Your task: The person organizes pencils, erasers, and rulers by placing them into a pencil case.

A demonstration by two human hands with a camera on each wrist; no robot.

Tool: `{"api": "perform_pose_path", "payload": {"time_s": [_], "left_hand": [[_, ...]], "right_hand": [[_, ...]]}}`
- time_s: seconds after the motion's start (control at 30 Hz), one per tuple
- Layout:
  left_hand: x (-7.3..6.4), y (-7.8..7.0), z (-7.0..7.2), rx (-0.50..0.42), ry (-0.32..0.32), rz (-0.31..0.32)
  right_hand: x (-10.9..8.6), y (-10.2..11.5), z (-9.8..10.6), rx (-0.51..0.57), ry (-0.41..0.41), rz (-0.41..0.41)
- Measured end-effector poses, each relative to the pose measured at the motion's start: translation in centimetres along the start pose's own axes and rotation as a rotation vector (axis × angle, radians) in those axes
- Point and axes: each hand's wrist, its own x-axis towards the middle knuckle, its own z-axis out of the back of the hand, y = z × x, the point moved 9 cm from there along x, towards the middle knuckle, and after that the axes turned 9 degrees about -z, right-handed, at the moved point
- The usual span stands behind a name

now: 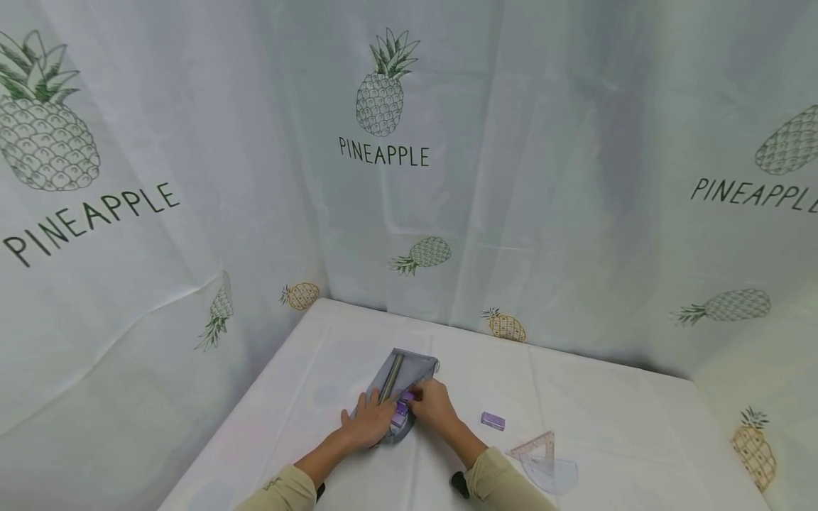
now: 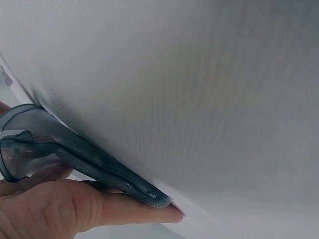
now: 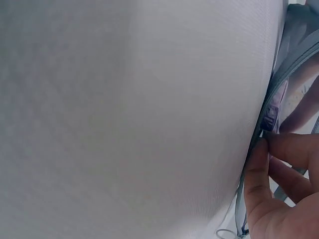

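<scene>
A grey mesh zip pencil case (image 1: 418, 365) lies on the table, its zipped edge curving open toward the right wrist view. Long thin pencils (image 1: 392, 378) show inside it, along with small purple blocks (image 1: 399, 414) that look like erasers. My left hand (image 1: 373, 424) rests on the case with fingers spread; in the left wrist view its thumb (image 2: 134, 210) lies straight along the case's side. My right hand (image 1: 434, 404) pinches the zipped edge between thumb and forefinger (image 3: 294, 149), right beside a purple block (image 3: 273, 107). The left fingers partly hide the contents.
To the right, another purple block (image 1: 493, 421) lies on the white tabletop (image 1: 613, 426). Nearer me are a clear triangular set square (image 1: 543, 441) and a clear protractor (image 1: 564, 477), overlapping. Pineapple-print curtains (image 1: 543, 177) stand behind and on the sides.
</scene>
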Motion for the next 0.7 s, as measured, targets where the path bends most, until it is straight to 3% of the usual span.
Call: {"api": "perform_pose_path", "payload": {"time_s": [0.23,0.53,0.7], "left_hand": [[0.0,0.1,-0.1,0.004,-0.005,0.005],[0.3,0.1,-0.4,0.0,0.016,0.015],[0.4,0.3,-0.5,0.013,0.011,0.017]], "right_hand": [[-0.2,0.4,-0.2,-0.02,0.038,0.063],[-1.5,1.0,0.8,-0.035,0.003,0.229],[-2.8,1.3,1.5,-0.114,-0.033,0.295]]}}
